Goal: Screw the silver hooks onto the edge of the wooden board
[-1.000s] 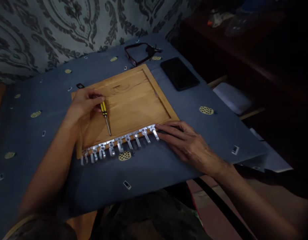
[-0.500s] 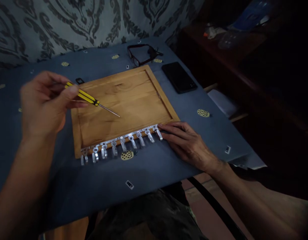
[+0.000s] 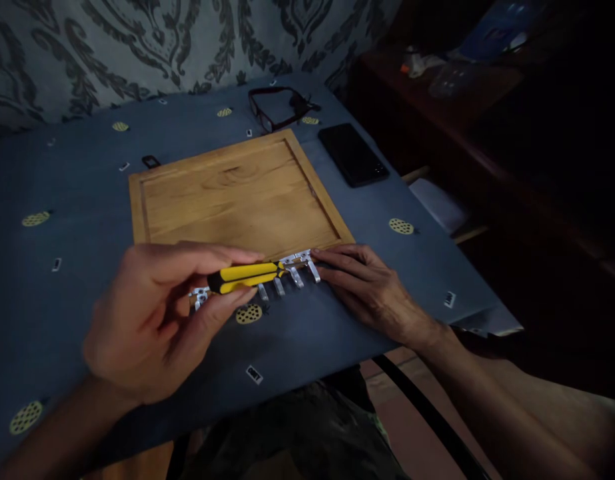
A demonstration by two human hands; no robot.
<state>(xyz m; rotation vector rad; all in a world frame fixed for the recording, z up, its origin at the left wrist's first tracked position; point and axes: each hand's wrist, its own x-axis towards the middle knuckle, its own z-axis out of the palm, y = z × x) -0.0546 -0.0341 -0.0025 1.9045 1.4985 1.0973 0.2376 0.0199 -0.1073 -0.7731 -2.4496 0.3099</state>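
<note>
A wooden board with a raised rim [image 3: 320,190] lies flat on the table. Along its near edge runs a metal hook rail [image 3: 297,277], several hooks pointing toward me. My left hand [image 3: 147,327] is closed around the yellow and black handle of a screwdriver [image 3: 247,275], held almost level over the rail. Its thin shaft points right, toward the last hooks; whether the tip touches a screw I cannot tell. My right hand [image 3: 377,287] rests at the board's near right corner, fingertips pressed on the rail's right end. The left hand hides the rail's left part.
A black phone [image 3: 353,155] lies right of the board, and dark-framed glasses [image 3: 274,125] lie behind it. A small black loop [image 3: 150,162] sits at the back left. The blue tablecloth [image 3: 82,193] ends at a patterned wall; a dark wooden cabinet [image 3: 387,80] stands to the right.
My left hand has brought the screwdriver down and right, from above the board to the hook rail, and the tool now lies flatter. My right hand stays in place.
</note>
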